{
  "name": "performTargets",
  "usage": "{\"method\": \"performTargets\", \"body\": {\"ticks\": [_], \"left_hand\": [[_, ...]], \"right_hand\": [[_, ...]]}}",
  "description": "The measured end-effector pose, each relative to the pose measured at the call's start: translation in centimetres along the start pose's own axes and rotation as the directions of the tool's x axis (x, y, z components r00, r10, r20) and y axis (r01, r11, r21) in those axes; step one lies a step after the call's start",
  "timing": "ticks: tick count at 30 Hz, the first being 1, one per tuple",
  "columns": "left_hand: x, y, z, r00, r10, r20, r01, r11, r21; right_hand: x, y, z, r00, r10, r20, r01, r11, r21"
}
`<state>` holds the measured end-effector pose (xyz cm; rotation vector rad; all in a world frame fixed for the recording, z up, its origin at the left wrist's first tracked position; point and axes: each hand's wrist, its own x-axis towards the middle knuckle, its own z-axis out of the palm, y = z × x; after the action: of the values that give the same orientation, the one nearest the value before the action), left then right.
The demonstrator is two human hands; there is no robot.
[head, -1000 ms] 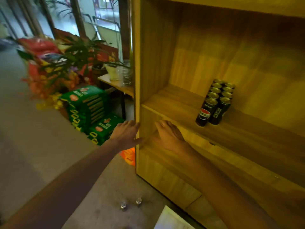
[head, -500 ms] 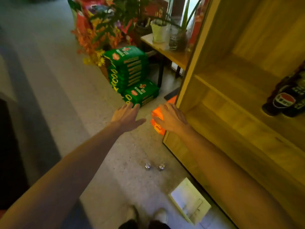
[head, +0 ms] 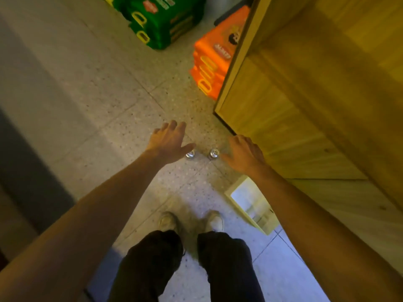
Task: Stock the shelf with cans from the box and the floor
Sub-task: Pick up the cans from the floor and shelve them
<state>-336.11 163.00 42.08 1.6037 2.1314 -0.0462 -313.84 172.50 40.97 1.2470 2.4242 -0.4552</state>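
While two cans (head: 190, 154) (head: 214, 153) are left standing on the floor (head: 109, 105) beside the shelf (head: 283, 127), stocking is judged unfinished. Their long axes are held vertical, tops upward. Nothing is grasped: the left hand (head: 169, 142) and right hand (head: 244, 152) are spread open, flanking them.

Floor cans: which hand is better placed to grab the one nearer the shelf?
Right. The right hand hovers open beside the right can, on the shelf side. The left hand is over the left can.
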Motion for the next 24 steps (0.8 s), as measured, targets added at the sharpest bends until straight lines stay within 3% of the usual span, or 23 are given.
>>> {"method": "performTargets", "body": {"ticks": [5,9,21,24], "left_hand": [[5.3,-2.0,16.5,0.999,0.028,0.042,-0.028,1.000,-0.002],[8.9,-4.6,25.6,0.998,0.053,0.024,-0.054,0.998,0.042],[16.0,-10.3,36.2,1.000,-0.002,-0.017,0.003,0.995,0.098],[17.0,-10.9,38.5,0.999,-0.013,-0.048,0.016,0.998,0.062]], "right_hand": [[5.3,4.2,15.2,0.997,0.038,0.061,-0.038,0.999,-0.009],[9.9,5.9,24.2,0.997,0.059,0.057,-0.059,0.998,0.000],[18.0,9.0,36.6,0.995,0.091,-0.050,-0.084,0.990,0.115],[19.8,9.2,38.7,0.991,0.118,-0.060,-0.098,0.959,0.266]]}}
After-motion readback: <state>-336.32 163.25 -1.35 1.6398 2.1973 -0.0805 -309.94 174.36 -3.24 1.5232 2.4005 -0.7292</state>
